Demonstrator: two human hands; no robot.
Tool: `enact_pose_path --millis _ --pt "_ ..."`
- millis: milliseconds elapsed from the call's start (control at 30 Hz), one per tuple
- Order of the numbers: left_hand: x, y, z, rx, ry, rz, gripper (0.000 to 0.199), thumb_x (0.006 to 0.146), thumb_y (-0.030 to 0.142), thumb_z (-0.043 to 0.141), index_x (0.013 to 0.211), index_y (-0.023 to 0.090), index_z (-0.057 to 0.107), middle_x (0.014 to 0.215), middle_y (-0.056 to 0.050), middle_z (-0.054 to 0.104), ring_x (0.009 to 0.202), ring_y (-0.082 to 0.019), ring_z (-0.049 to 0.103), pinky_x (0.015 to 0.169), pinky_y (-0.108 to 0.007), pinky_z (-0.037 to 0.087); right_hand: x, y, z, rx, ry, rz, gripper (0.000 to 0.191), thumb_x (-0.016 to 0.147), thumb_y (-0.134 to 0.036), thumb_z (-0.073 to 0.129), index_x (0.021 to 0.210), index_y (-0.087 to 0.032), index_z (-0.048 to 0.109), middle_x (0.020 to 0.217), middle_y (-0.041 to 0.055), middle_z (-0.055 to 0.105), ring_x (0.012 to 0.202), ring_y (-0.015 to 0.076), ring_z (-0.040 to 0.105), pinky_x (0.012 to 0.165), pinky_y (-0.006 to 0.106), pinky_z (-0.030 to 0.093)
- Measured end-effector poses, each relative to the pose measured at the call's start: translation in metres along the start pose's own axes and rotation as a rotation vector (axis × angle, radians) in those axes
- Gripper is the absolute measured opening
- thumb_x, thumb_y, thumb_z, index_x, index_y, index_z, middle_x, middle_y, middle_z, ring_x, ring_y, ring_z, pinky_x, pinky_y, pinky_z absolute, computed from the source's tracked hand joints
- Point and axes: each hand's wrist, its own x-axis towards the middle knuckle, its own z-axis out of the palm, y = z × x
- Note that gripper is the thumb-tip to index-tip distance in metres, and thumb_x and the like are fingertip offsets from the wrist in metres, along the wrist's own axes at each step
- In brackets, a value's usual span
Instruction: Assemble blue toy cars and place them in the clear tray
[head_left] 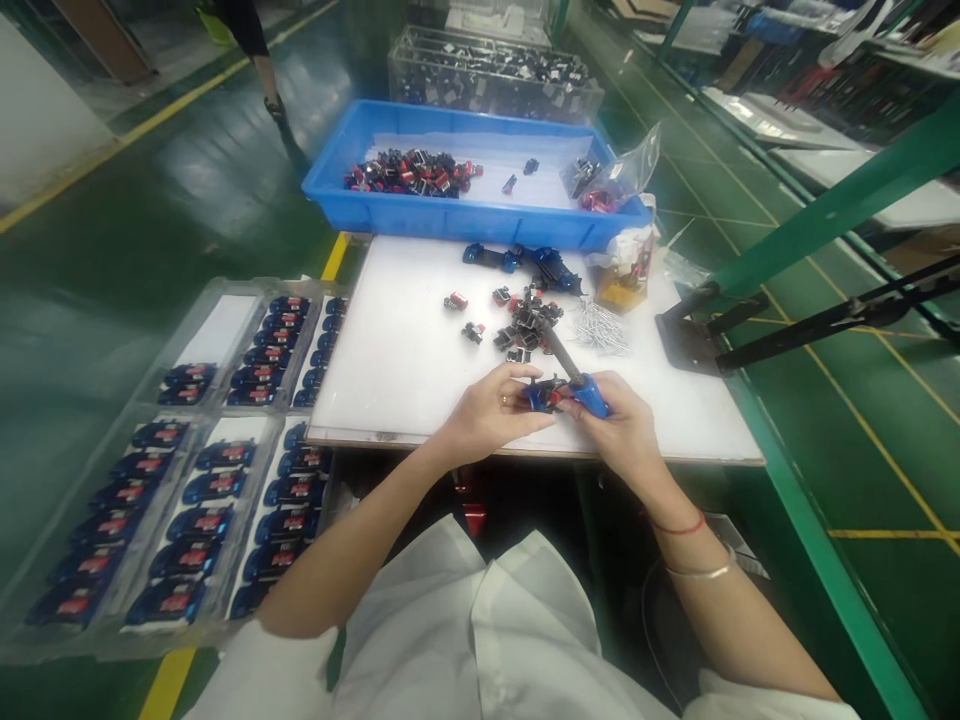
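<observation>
My left hand (499, 408) is closed around a small blue toy car part (538, 397) with a black and red piece on it, just above the table's front edge. In my right hand (622, 420) is a soldering iron (590, 394) with a blue handle, its metal shaft slanting away to the upper left. The right fingertips also touch the car part's right side. Beyond the iron's tip lies a pile of black and red small parts (525, 325), and to its right a heap of thin metal pins (600, 328).
Behind the white board (397, 370) stands a blue bin (480, 222) of red and black parts. Blue car pieces (555, 268) lie near it. At left, a clear tray (112, 420) carries rows of blue cars. A green post (847, 200) rises at right; a person's leg (264, 80) shows at upper left.
</observation>
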Motion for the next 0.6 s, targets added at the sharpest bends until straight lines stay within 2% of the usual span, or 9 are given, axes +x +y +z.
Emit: enact_pose_path --millis 100,200,367,467,600 --pt "-0.002 0.006 -0.003 -0.060 -0.014 -0.026 0.040 0.088 0.044 0.066 0.119 0.018 0.063 0.100 -0.009 0.073 0.095 -0.021 0.070 0.087 -0.033 0.055 0.003 -0.004 -0.003 0.049 -0.022 0.009 0.024 0.089 -0.048 0.069 0.085 -0.025 0.075 0.082 0.0042 0.067 0.076 0.0224 0.064 0.067 0.035 0.054" --pt "-0.003 0.010 -0.004 -0.085 -0.020 -0.026 0.038 0.094 0.045 0.057 0.119 0.018 0.066 0.104 -0.009 0.073 0.100 -0.021 0.070 0.089 -0.034 0.056 0.004 -0.010 -0.007 0.112 -0.033 0.027 0.026 0.087 -0.050 0.072 0.086 -0.025 0.076 0.083 0.0043 0.068 0.076 0.0220 0.065 0.068 0.035 0.055" --pt "0.001 0.009 -0.001 0.049 -0.024 0.083 0.032 0.083 0.029 0.073 0.113 0.019 0.070 0.106 -0.008 0.074 0.100 -0.020 0.071 0.090 -0.032 0.056 0.006 -0.020 -0.012 0.212 -0.061 0.094 0.032 0.083 -0.056 0.074 0.082 -0.024 0.076 0.080 0.0042 0.067 0.076 0.0222 0.064 0.071 0.035 0.055" --pt "0.004 0.011 0.002 0.098 0.003 0.077 0.024 0.076 0.027 0.079 0.097 0.018 0.071 0.092 -0.004 0.075 0.085 -0.017 0.071 0.080 -0.028 0.057 0.009 -0.028 -0.016 0.248 -0.115 0.161 0.035 0.081 -0.058 0.074 0.080 -0.023 0.076 0.079 0.0039 0.065 0.075 0.0218 0.063 0.071 0.035 0.054" --pt "0.005 0.016 0.005 0.176 0.081 0.099 0.019 0.071 0.026 0.083 0.079 0.018 0.068 0.077 0.000 0.070 0.072 -0.012 0.065 0.070 -0.024 0.053 0.013 -0.036 -0.019 0.395 -0.220 0.310 0.033 0.077 -0.052 0.077 0.080 -0.020 0.076 0.076 0.0029 0.063 0.067 0.0187 0.061 0.062 0.031 0.051"
